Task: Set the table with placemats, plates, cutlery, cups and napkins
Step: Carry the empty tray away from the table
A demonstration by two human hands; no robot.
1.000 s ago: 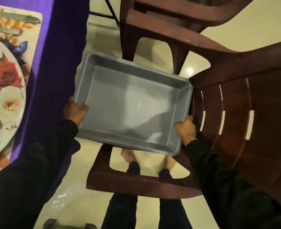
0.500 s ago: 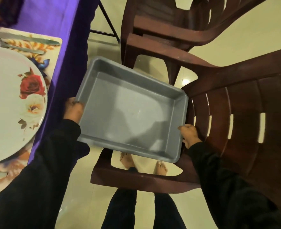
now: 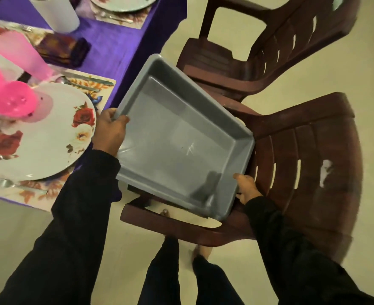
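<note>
I hold an empty grey plastic tray (image 3: 181,142) over the seat of a brown chair. My left hand (image 3: 110,133) grips its left rim, thumb curled over the edge. My right hand (image 3: 246,188) holds the near right corner from outside. On the purple table at left a floral plate (image 3: 49,139) lies on a floral placemat (image 3: 91,81), with a pink cup (image 3: 13,100) upside down on the plate. A knife and spoon (image 3: 89,81) lie beyond the plate and a fork (image 3: 16,186) on its near side. A dark folded napkin (image 3: 65,49) lies further back.
Two brown plastic chairs (image 3: 313,161) (image 3: 247,53) stand side by side at right of the purple table (image 3: 120,47). A white cup (image 3: 56,12) and a second plate (image 3: 124,3) stand at the table's far end. My legs and bare feet are on the cream floor below.
The view has swung left, bringing more of the set table into sight. The tray has tilted and turned, its far end now toward the table, with both hands still on it.
</note>
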